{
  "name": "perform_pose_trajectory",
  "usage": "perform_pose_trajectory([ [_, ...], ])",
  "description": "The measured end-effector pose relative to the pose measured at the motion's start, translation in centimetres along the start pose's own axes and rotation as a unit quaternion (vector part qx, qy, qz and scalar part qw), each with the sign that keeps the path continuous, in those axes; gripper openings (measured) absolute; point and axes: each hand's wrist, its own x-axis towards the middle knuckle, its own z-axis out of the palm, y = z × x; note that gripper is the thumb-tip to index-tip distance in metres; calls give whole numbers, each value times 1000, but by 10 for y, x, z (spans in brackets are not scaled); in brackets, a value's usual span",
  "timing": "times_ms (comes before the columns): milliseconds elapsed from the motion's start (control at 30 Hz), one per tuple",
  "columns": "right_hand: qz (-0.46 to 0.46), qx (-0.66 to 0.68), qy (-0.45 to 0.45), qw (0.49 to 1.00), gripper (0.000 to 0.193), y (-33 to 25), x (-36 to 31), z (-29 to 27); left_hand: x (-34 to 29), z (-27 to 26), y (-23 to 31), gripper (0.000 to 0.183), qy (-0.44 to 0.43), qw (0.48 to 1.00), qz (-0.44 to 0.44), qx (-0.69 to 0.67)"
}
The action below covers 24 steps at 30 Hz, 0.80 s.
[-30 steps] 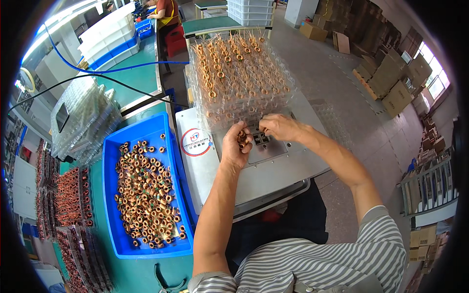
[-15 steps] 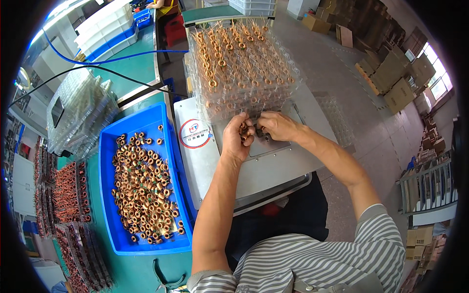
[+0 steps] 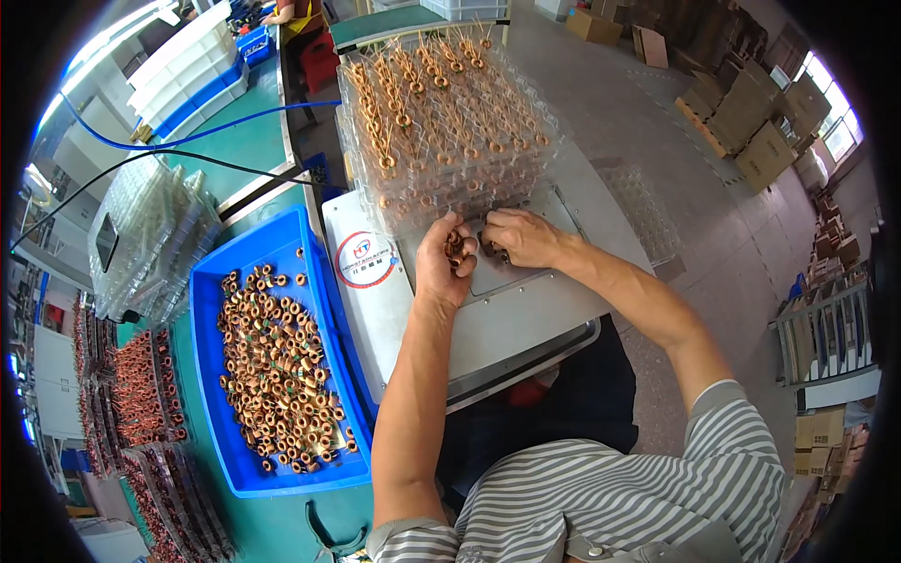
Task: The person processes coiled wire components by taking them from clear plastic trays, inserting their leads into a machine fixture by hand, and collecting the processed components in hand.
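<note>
Several copper-wound ring coils (image 3: 454, 248) sit in my left hand (image 3: 436, 267), its fingers curled around them. Close to its right, my right hand (image 3: 526, 236) has its fingers bent down and pressed together, low over the grey metal machine top (image 3: 530, 314). A small dark piece shows under those fingertips, too covered to name. Just beyond both hands rises a stack of clear plastic trays (image 3: 450, 192). On its top layer, ring coils (image 3: 403, 120) stand in rows with their wire ends upward, densest at the far left.
Left of the machine, a blue bin (image 3: 327, 319) holds many loose ring coils (image 3: 277, 375). Pliers (image 3: 328, 541) lie below it on the green table (image 3: 272, 525). More clear trays (image 3: 150, 239) and trays of reddish coils (image 3: 145, 385) stand farther left. A blue cable (image 3: 216, 124) crosses behind.
The whole view has shifted slightly, so most things appear a little farther left. My left hand still holds the coils, and both hands stay close together in front of the tray stack.
</note>
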Motion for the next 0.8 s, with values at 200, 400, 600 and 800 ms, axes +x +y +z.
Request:
perform_pose_trajectory([
  [200,127,109,145,975,11,-15,-1,-19,3,-3,0,18,10,1000,4,27],
  [400,154,193,241,939,14,-39,12,-39,2,1,-5,25,-40,996,-49,71],
  [600,111,161,249,949,24,-45,13,-30,-2,4,-2,23,-79,993,-22,89],
  [800,161,224,270,922,38,-51,17,-31,-7,13,-1,22,-68,995,-18,76],
])
